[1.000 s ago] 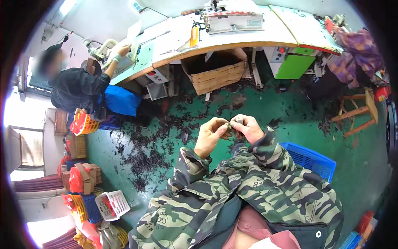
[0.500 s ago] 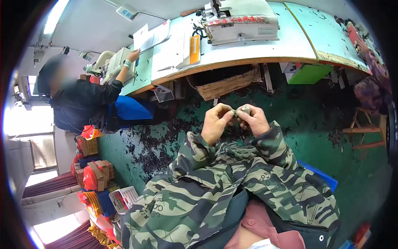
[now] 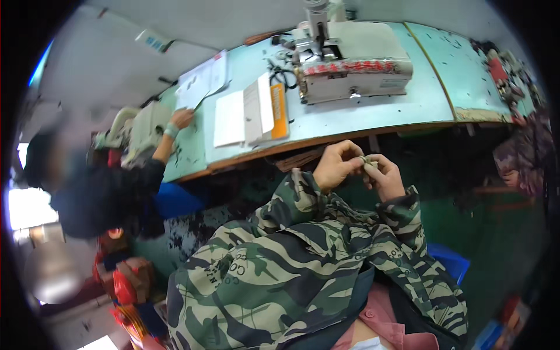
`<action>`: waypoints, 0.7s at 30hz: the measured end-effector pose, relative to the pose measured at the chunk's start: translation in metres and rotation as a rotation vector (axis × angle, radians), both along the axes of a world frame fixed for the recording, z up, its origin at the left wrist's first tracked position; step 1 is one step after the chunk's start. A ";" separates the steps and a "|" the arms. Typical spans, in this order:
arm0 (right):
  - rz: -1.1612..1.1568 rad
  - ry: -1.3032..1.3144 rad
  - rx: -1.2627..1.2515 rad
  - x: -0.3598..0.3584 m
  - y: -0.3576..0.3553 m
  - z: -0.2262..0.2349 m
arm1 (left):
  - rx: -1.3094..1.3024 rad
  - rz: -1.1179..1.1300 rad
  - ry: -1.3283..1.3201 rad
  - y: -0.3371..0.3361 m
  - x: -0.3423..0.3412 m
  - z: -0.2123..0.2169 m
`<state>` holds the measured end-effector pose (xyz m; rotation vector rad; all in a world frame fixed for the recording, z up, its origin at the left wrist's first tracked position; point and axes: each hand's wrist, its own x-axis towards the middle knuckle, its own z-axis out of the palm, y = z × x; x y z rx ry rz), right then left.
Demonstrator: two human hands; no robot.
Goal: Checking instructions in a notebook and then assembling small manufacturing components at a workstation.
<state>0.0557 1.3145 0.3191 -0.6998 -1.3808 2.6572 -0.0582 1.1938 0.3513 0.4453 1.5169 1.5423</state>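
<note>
My left hand (image 3: 335, 167) and my right hand (image 3: 385, 179) meet in front of my chest, just short of the table's front edge. Between their fingertips is a small greenish-tan piece (image 3: 365, 160), too small to name. Both hands are closed in a pinch on it, the left from one side and the right from the other. Camouflage sleeves cover my forearms. On the table beyond my hands stands a white sewing machine (image 3: 356, 83) with red marks along its front. Neither hand touches the machine.
A pale table (image 3: 429, 108) runs across the back. Left of the machine lie scissors (image 3: 284, 78), an orange-edged booklet (image 3: 279, 111) and white papers (image 3: 201, 79). A person in dark clothes (image 3: 105, 195) reaches to the table at left. Behind my right side is a blue stool-like thing (image 3: 449, 261).
The view has shifted, and the table and sewing machine appear lower and larger. My hands sit further right in the picture, still pinching the small piece. The person's hand stays by the papers.
</note>
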 end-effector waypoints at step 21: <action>-0.057 -0.072 -0.127 -0.137 0.072 0.065 | 0.141 0.019 -0.347 0.057 -0.145 0.044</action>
